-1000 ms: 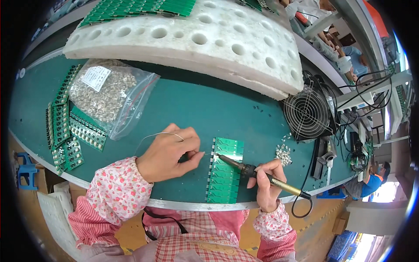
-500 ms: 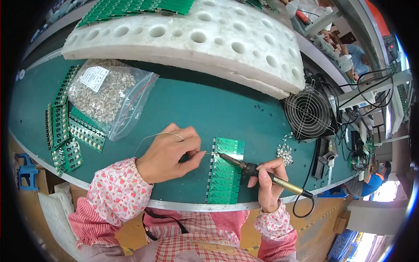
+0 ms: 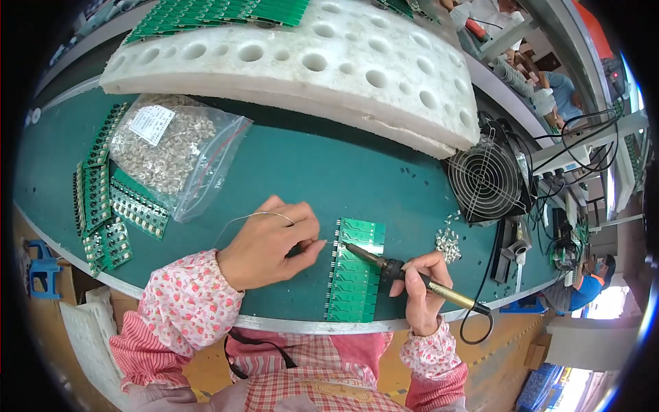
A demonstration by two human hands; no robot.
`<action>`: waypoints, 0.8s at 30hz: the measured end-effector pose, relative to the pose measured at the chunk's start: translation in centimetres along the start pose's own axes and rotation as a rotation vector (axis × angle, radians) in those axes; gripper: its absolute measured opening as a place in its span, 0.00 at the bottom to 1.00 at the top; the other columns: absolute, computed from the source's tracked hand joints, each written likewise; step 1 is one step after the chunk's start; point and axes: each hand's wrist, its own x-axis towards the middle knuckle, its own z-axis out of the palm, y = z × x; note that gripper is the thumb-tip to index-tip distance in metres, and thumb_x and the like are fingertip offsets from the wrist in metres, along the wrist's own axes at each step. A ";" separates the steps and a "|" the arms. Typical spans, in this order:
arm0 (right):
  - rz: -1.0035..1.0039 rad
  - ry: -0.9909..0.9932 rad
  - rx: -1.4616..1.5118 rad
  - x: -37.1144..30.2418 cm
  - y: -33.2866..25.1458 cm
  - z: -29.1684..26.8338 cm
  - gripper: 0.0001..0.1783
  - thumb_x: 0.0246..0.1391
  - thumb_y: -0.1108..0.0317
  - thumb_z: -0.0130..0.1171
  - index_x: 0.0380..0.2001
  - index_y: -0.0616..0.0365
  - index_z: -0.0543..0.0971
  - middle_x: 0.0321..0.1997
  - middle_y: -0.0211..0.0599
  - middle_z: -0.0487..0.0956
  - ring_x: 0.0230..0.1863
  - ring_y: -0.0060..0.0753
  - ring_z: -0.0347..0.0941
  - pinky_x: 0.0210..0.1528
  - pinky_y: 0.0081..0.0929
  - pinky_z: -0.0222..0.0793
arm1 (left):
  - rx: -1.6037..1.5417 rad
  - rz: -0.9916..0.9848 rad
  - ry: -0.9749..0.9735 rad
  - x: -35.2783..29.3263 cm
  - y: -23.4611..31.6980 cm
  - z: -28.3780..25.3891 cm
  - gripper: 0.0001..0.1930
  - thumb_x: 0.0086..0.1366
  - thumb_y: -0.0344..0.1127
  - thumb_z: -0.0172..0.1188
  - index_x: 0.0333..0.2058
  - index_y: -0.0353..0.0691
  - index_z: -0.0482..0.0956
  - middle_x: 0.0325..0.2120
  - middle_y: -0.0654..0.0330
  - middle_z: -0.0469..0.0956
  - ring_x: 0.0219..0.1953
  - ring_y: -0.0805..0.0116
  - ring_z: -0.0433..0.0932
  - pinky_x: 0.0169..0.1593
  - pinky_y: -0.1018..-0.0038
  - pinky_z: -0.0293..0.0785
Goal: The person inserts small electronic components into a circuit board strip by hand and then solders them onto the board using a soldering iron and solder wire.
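Observation:
My right hand point(image 3: 424, 288) grips a soldering iron point(image 3: 395, 266), whose tip rests at the upper left part of a green circuit board point(image 3: 353, 285). That board lies near the table's front edge, with a row of small metal parts along its left side. Just left of it, my left hand point(image 3: 274, 244) is closed in a pinch on a thin solder wire point(image 3: 240, 218), which loops over the back of the hand. The wire's end by the fingertips is too fine to make out.
A clear bag of small parts point(image 3: 165, 144) lies at left beside stacked circuit boards point(image 3: 103, 206). A white foam block point(image 3: 295, 75) spans the back and carries green boards point(image 3: 220, 10). To the right are a fan point(image 3: 486, 175), loose small parts point(image 3: 447, 244) and an iron stand point(image 3: 513, 247).
My left fingertips have drawn slightly left, away from the board. The iron's tip stays at nearly the same spot, and the whole view has shifted a little.

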 end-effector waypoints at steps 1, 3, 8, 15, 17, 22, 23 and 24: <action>0.005 0.000 -0.007 0.0 -0.1 0.0 0.06 0.58 0.74 0.55 0.33 0.64 0.69 0.23 0.38 0.78 0.20 0.21 0.74 0.24 0.18 0.69 | 0.002 -0.001 0.002 0.0 0.0 0.0 0.10 0.53 0.27 0.64 0.22 0.43 0.70 0.24 0.67 0.72 0.24 0.69 0.71 0.36 0.73 0.62; 0.005 -0.001 -0.012 0.0 -0.3 0.1 0.06 0.57 0.75 0.55 0.33 0.64 0.69 0.24 0.38 0.79 0.20 0.21 0.74 0.24 0.18 0.70 | -0.003 -0.012 -0.005 0.0 0.1 -0.2 0.10 0.53 0.27 0.64 0.21 0.42 0.70 0.24 0.66 0.72 0.24 0.69 0.71 0.36 0.73 0.62; 0.026 -0.020 -0.073 -0.4 -0.5 0.0 0.05 0.57 0.77 0.55 0.34 0.65 0.70 0.26 0.38 0.79 0.21 0.22 0.74 0.25 0.19 0.71 | -0.023 -0.044 -0.011 -0.2 0.2 -0.3 0.11 0.54 0.27 0.64 0.20 0.42 0.69 0.24 0.66 0.72 0.24 0.69 0.71 0.36 0.73 0.61; -0.031 0.241 0.075 -1.7 0.2 -0.2 0.06 0.61 0.72 0.52 0.33 0.63 0.68 0.25 0.36 0.75 0.19 0.21 0.71 0.23 0.17 0.68 | -0.053 -0.051 -0.011 -0.3 0.4 -0.4 0.11 0.52 0.27 0.64 0.19 0.43 0.69 0.24 0.66 0.73 0.23 0.69 0.70 0.34 0.72 0.61; -0.014 0.257 0.059 -1.9 0.0 0.4 0.06 0.61 0.72 0.51 0.33 0.63 0.67 0.24 0.35 0.74 0.18 0.21 0.71 0.22 0.17 0.67 | -0.068 -0.048 -0.010 -0.5 0.4 -0.3 0.11 0.52 0.26 0.64 0.19 0.43 0.68 0.24 0.66 0.73 0.23 0.69 0.70 0.34 0.72 0.61; -0.004 0.175 0.043 -1.8 -0.1 0.9 0.08 0.61 0.70 0.52 0.32 0.63 0.67 0.22 0.35 0.75 0.16 0.19 0.70 0.19 0.16 0.65 | -0.116 0.004 0.008 -0.4 0.3 -0.4 0.10 0.53 0.28 0.64 0.22 0.43 0.69 0.21 0.67 0.69 0.20 0.68 0.69 0.35 0.71 0.61; -0.015 0.154 0.054 -1.7 0.0 0.8 0.08 0.61 0.70 0.53 0.32 0.63 0.67 0.22 0.35 0.75 0.16 0.19 0.70 0.19 0.16 0.65 | -0.120 0.003 0.005 -0.3 0.3 -0.4 0.10 0.53 0.28 0.64 0.22 0.43 0.69 0.21 0.67 0.69 0.20 0.68 0.69 0.35 0.71 0.61; -0.012 0.156 0.053 -1.7 -0.1 0.8 0.08 0.61 0.70 0.53 0.32 0.63 0.67 0.22 0.35 0.75 0.16 0.19 0.70 0.19 0.16 0.65 | -0.106 0.007 -0.015 -0.3 0.4 -0.5 0.10 0.53 0.28 0.64 0.22 0.43 0.69 0.21 0.67 0.69 0.20 0.69 0.69 0.35 0.71 0.61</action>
